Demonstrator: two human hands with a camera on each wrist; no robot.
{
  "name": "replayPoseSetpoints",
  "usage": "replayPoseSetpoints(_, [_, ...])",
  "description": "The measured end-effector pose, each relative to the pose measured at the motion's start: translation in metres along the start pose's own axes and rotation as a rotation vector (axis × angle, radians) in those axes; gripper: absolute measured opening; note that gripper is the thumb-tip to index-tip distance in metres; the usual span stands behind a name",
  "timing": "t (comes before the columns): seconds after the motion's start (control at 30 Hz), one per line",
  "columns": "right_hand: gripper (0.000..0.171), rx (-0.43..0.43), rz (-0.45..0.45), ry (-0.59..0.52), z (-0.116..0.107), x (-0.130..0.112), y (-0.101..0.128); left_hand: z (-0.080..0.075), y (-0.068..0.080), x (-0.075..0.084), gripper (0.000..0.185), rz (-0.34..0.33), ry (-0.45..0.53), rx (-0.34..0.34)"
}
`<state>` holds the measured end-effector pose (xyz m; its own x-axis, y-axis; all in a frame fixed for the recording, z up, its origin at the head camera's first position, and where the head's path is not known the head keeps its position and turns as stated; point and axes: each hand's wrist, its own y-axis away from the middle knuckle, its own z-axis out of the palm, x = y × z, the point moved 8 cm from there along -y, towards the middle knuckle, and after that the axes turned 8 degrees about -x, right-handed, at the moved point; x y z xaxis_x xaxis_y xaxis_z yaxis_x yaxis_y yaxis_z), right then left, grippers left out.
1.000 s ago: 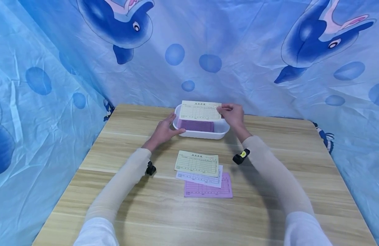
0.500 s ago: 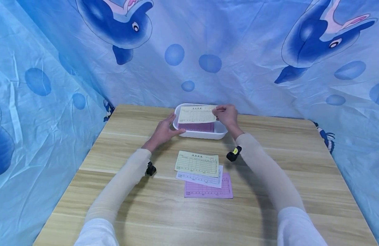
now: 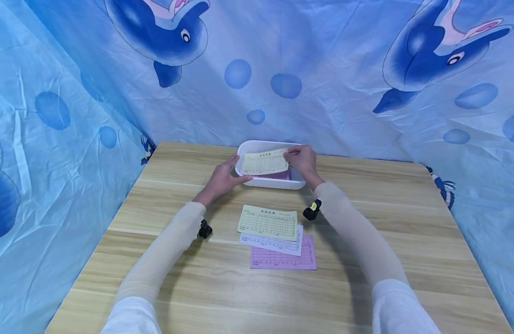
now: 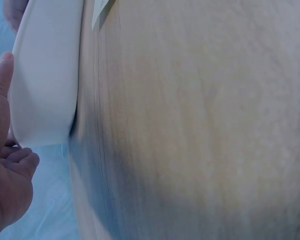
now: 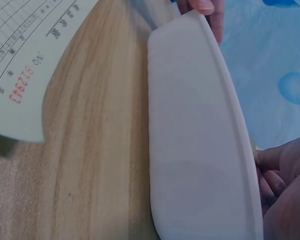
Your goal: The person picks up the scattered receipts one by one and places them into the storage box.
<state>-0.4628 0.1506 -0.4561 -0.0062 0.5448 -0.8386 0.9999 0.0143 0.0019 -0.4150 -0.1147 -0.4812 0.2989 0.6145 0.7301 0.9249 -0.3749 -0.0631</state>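
Lower and farther left than a second ago: the right hand [image 3: 304, 160] with its held yellow slip [image 3: 263, 162], now dipping into the white tray [image 3: 275, 184]. Left hand [image 3: 223, 178] and tray, unmoved.

Nearest, on the wood-grain surface [image 3: 207, 287], three printed slips, overlapping. Item: pink slip [image 3: 282, 260], lowest of the group, its upper part covered. Item: white slip [image 3: 268, 242], lying across the pink one, slightly askew. Item: loose yellow slip [image 3: 267, 221], uppermost; ruled grid, a red number at one corner in the right-wrist view.

Beyond these, a pair of arms in pale sleeves, each with a black wrist device [image 3: 204, 229]. Hands well apart. Left one grips the tray's left end, thumb along the near rim, fingers round the outer side. Right one pinches the held yellow slip by its right edge, thumb against fingers.

Within the tray: the held yellow slip, tilted, left end lower, above purple paper [image 3: 282, 175] on the tray floor; whether the two touch, cannot tell.

Farthest, behind the surface: blue curtain [image 3: 332, 120], printed with dolphins [image 3: 169, 32] and round blue spots.
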Motion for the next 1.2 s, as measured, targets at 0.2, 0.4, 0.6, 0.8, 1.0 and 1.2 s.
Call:
replayPoseSetpoints(0.2, [0.02,0.007,-0.028,0.099,0.004,-0.003,0.0,0.0,-0.002,0.001,0.107,-0.012,-0.008,-0.003])
replayPoseSetpoints(0.4, [0.019,-0.014,-0.032,0.166,0.007,-0.004,-0.002,0.0,-0.001,0.003,0.107,-0.013,0.002,-0.002])
replayPoseSetpoints(0.6, [0.021,-0.036,-0.046,0.153,0.003,-0.004,0.001,0.0,-0.002,0.004,0.106,-0.007,-0.003,0.004])
replayPoseSetpoints(0.8, [0.026,-0.072,-0.072,0.054,-0.007,-0.007,0.009,0.0,-0.002,0.002,0.107,-0.011,-0.002,0.005])
replayPoseSetpoints(1.0, [0.032,-0.104,-0.11,-0.061,-0.019,-0.019,0.027,-0.001,-0.002,0.001,0.107,-0.011,0.003,0.004])
replayPoseSetpoints(1.2, [0.036,-0.098,-0.182,-0.135,-0.035,-0.032,0.051,-0.002,-0.002,0.001,0.108,-0.012,0.005,0.002])
